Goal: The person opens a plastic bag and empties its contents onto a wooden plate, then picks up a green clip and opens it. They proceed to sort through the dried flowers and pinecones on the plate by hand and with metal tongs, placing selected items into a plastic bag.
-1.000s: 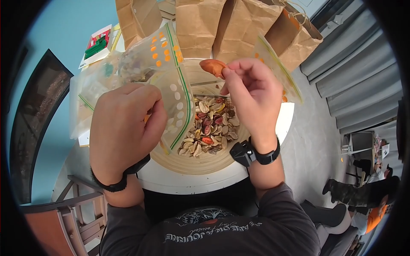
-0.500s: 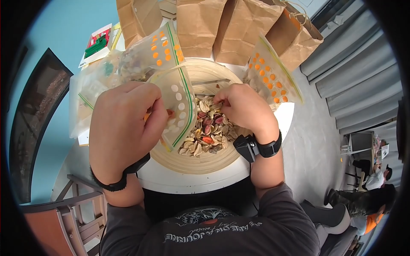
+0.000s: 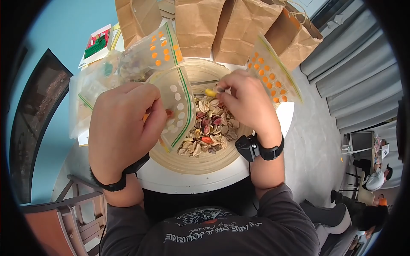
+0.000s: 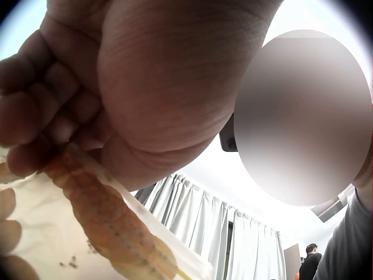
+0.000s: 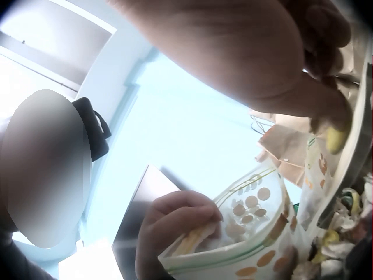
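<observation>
The left hand (image 3: 126, 128) grips the edge of a zip bag (image 3: 174, 121) with white dots, held with its mouth spread beside the tray. In the left wrist view an orange-brown dried piece (image 4: 111, 216) shows against the bag below the curled fingers. Between thumb and fingers the right hand (image 3: 252, 100) pinches a yellow piece (image 3: 210, 92), above the heap of dried petals (image 3: 209, 128) on the round woven tray (image 3: 196, 167). The right wrist view shows the yellow piece (image 5: 336, 140) at the fingertips and the left hand (image 5: 175, 230) on the bag.
Brown paper bags (image 3: 198, 27) stand behind the tray. An orange-dotted zip bag (image 3: 269, 74) leans at the right; filled clear bags (image 3: 100, 77) lie at the left, near a box with green items (image 3: 97, 45). A chair (image 3: 72, 217) stands lower left; people are at far right.
The right hand has gone from holding an orange piece up, down to the heap, and now lifts slightly with a yellow piece. The left hand keeps its grip on the bag.
</observation>
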`<state>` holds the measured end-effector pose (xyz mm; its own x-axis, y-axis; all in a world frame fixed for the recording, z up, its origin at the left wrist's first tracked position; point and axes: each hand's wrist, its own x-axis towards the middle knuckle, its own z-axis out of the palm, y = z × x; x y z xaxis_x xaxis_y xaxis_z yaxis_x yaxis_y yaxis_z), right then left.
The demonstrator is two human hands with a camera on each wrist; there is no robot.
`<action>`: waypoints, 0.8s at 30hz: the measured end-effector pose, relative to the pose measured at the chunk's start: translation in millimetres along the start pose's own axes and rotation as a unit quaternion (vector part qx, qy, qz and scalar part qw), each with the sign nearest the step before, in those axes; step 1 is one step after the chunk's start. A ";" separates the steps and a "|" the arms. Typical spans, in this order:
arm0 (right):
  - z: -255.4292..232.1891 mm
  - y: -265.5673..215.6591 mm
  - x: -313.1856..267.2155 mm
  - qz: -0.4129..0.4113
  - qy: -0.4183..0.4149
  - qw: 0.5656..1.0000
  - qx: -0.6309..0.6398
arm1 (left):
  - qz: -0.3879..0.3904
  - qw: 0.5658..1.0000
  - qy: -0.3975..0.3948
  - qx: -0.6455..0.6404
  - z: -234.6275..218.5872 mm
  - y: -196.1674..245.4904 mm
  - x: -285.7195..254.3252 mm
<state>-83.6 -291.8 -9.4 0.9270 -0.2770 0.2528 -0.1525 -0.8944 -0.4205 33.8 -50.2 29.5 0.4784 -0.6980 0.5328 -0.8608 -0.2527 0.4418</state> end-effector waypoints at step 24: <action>10.3 -37.1 -3.5 -0.077 0.032 0.974 0.212 | -0.021 0.999 0.031 0.011 -2.3 -3.3 0.5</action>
<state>-77.6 -254.0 -3.7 0.9027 -0.1837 0.3891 0.1548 -0.7051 -0.6920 37.3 -48.2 30.0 0.5239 -0.6434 0.5582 -0.8428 -0.2965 0.4492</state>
